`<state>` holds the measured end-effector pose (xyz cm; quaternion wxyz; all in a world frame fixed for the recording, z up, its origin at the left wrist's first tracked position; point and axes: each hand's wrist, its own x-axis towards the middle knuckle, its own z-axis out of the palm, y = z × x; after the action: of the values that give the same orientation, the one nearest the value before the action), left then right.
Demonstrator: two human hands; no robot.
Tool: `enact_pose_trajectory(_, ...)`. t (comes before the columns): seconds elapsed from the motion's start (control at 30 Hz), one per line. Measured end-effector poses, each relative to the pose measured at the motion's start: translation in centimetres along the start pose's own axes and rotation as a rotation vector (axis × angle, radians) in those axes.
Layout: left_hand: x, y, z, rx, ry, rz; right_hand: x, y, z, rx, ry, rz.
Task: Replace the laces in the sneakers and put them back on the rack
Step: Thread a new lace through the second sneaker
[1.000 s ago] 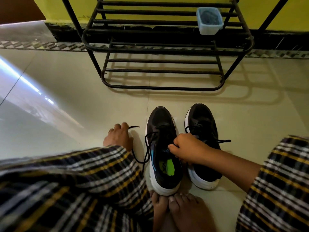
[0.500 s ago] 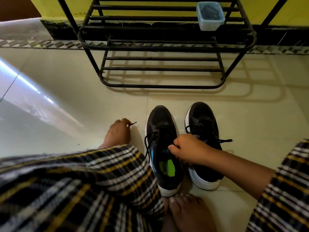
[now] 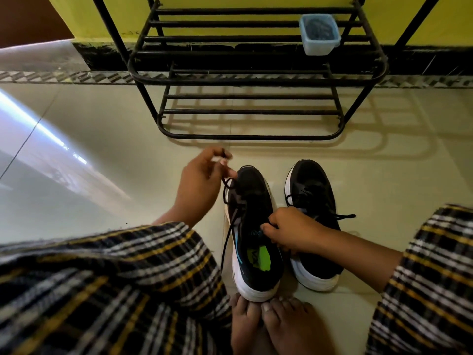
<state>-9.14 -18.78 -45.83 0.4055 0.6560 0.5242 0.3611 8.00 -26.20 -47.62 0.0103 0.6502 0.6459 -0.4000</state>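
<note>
Tub (image 3: 320,34): pale blue, dark contents, upper right. Wall (image 3: 409,19): yellow, black skirting, top edge. Floor (image 3: 102,139): cream tiles, patterned border strip, light streak at left.

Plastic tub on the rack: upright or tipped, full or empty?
Upright. The plastic tub sits lidless, mouth up, on the shoe rack. Something dark lies inside; what it is, cannot tell.

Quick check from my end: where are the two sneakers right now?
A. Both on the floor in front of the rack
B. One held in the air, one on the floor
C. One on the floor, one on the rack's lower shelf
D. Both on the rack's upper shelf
A: the left sneaker and the right sneaker both stand side by side on the floor, short of the rack.
</note>
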Motion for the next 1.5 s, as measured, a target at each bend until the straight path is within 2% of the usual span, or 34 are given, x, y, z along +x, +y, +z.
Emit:
enact_pose_trajectory(0.2, -1.2, -1.4, 1.1, 0.225, -0.384, -0.044, 0.0, 0.2, -0.2, 0.019, -0.005, 0.008)
enact_pose_trajectory(0.33, -1.5, -1.2, 1.6, 0.322, -0.497, -0.070, 0.0, 0.7, -0.2, 0.064, -0.017, 0.026)
enact_pose_trajectory(0.6, -1.7, -0.6, 2.0, 0.488, -0.511, -0.093, -0.4, 0.6, -0.5, 0.172, -0.069, 0.020)
enact_pose_trajectory(0.83, -2.0, -0.6, 2.5, 0.577, -0.459, -0.100, -0.6, -0.3, -0.8, 0.126, -0.096, -0.035)
enact_pose_trajectory(1.0, -2.5, -0.8, 2.7, 0.453, -0.447, -0.131, -0.8, -0.7, -1.1, 0.035, -0.107, -0.094)
enact_pose_trajectory(1.2, -2.7, -1.2, 2.3, 0.301, -0.507, -0.212, -0.8, -0.5, -1.0, 0.021, -0.086, -0.110)
enact_pose_trajectory(1.5, -3.2, -1.6, 3.0, 0.388, -0.320, -0.197, -1.0, -0.9, -1.2, 0.033, -0.097, -0.107)
